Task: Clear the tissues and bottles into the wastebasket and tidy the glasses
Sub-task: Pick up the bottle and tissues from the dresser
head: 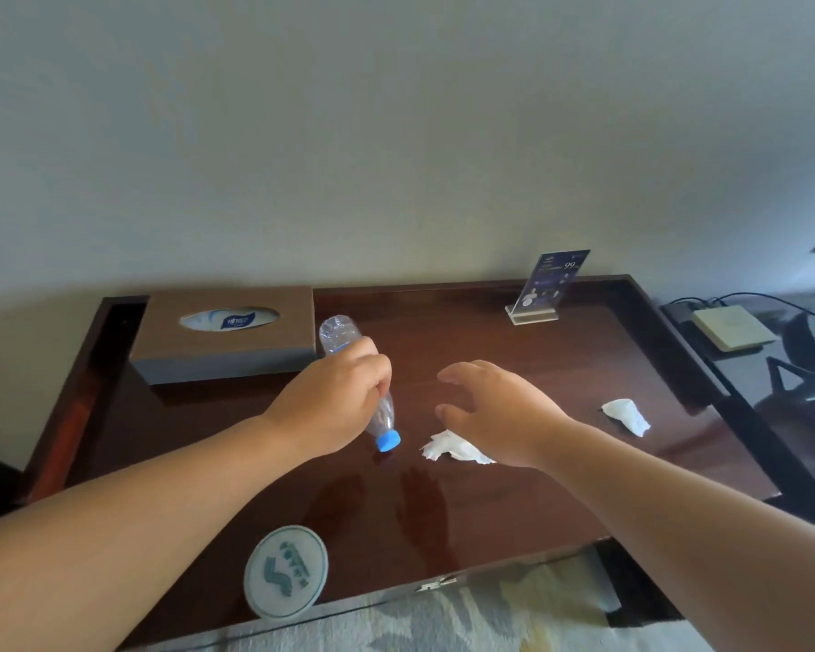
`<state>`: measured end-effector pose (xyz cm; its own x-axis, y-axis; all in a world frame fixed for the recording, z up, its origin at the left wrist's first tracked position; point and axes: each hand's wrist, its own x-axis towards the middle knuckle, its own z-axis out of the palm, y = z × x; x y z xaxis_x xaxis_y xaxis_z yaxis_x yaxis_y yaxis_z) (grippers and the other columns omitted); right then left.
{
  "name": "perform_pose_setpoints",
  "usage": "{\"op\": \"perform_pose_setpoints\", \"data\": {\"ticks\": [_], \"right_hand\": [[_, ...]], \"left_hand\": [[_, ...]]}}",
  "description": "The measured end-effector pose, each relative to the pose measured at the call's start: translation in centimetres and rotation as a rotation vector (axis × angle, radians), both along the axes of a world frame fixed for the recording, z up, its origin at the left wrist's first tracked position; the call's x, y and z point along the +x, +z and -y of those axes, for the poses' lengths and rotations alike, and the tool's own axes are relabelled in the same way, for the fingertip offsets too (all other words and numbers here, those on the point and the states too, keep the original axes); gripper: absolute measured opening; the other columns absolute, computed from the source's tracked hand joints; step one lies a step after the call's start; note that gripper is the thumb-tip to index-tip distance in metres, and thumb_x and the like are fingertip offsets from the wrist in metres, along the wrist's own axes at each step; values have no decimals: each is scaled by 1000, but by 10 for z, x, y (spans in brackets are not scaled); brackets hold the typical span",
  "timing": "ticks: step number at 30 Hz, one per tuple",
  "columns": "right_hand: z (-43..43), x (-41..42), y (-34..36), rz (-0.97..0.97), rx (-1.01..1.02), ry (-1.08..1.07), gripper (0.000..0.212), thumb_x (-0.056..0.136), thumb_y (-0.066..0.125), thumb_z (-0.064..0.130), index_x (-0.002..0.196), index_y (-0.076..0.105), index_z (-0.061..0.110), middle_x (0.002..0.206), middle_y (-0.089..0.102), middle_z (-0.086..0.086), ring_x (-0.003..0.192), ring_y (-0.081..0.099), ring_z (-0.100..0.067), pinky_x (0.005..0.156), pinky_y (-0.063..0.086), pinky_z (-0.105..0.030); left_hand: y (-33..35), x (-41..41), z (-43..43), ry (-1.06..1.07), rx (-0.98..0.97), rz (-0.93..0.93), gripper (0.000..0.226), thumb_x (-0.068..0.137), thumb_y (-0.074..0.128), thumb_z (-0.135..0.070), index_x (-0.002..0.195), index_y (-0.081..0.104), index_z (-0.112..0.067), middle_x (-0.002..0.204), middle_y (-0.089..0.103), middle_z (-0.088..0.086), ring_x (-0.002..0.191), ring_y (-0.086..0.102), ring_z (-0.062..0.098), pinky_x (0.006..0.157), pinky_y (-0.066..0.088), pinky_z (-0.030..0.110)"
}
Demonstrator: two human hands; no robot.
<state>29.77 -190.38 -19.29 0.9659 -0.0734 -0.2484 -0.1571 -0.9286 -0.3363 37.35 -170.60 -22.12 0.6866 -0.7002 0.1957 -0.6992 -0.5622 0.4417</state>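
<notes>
With the left hand (pixel 335 402) gripping the tilted plastic water bottle (pixel 349 350), the open right hand (pixel 495 411) should pinch the crumpled tissue (pixel 452 450) beneath it cleanly.

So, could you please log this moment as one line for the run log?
left hand: holds bottle | right hand: open above near tissue | far tissue: on desk | wastebasket: unseen

The left hand (pixel 337 400) is gripping a clear plastic bottle (pixel 349 369) over the middle of the dark wooden table (pixel 561 501) — blue cap (pixel 388 440) pointing down. The right hand (pixel 495 411) is hovering spread over 1 crumpled tissue (pixel 448 448); another tissue (pixel 626 415) is lying near the right edge — well apart.
</notes>
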Motion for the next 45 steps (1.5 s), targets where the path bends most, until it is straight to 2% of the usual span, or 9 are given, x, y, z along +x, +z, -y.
{"op": "perform_pose_setpoints", "data": {"ticks": [2, 4, 7, 11, 20, 30, 36, 40, 45], "right_hand": [[20, 1, -2, -2, 8, 21, 49, 93, 52, 46, 139, 46, 31, 140, 48, 10, 121, 53, -14, 98, 43, -30], [43, 2, -6, 2, 23, 51, 49, 93, 52, 46, 140, 45, 32, 141, 47, 10, 123, 51, -14, 99, 42, -29], [69, 3, -16, -15, 39, 90, 49, 94, 52, 46, 140, 45, 31, 142, 46, 9, 125, 50, -15, 99, 42, -30], [85, 3, -30, -52, 50, 147, 50, 93, 53, 45, 140, 44, 30, 142, 46, 7, 123, 51, -16, 97, 43, -30], [91, 0, -72, -135, 40, 180, 60, 88, 58, 35, 144, 38, 32, 147, 38, 10, 134, 38, -19, 99, 40, -31], [88, 4, -118, -220, -28, 194, 68, 88, 60, 34, 147, 27, 42, 152, 24, 7, 138, 28, -27, 103, 42, -40], [82, 9, -132, -201, -87, 244, 67, 89, 59, 37, 147, 25, 45, 153, 17, 7, 136, 24, -28, 96, 48, -40], [77, 11, -141, -187, -151, 242, 56, 93, 53, 19, 142, 36, 41, 141, 29, 5, 123, 31, -25, 87, 51, -36], [79, 12, -145, -173, -104, 171, 34, 91, 50, 6, 119, 55, 25, 115, 43, 2, 107, 41, -21, 78, 48, -32]], "left_hand": [[-2, -7, 14, 15, 4, 4, 10, 81, 49, -4, 79, 53, -13, 88, 39, -7, 64, 47, 21, 55, 44, 39], [-8, -16, 32, 32, 53, 31, 14, 76, 55, -1, 84, 53, -13, 92, 37, -6, 64, 46, 20, 53, 46, 37], [-13, -27, 53, 122, 119, 10, 17, 80, 50, 1, 90, 54, -12, 94, 36, -6, 64, 42, 17, 56, 42, 35], [-19, -43, 66, 135, 164, -99, 19, 88, 46, -5, 97, 57, -17, 100, 50, -7, 77, 47, 14, 67, 36, 24], [-43, -49, 71, 91, 145, -159, 22, 78, 37, -19, 86, 58, -23, 85, 58, -10, 73, 54, 14, 63, 50, 37], [-72, -49, 70, 85, 91, -260, 19, 81, 48, -9, 84, 60, -24, 81, 55, -12, 70, 52, 12, 63, 48, 37], [-82, -49, 65, 129, 89, -305, 20, 81, 48, -10, 82, 58, -28, 82, 55, -14, 73, 55, 14, 67, 49, 40], [-84, -52, 62, 140, 97, -326, 20, 80, 44, -16, 82, 57, -30, 81, 53, -15, 73, 55, 15, 68, 48, 38], [-83, -52, 57, 145, 106, -329, 19, 79, 41, -17, 82, 57, -28, 81, 55, -14, 74, 54, 13, 68, 48, 36]]}}
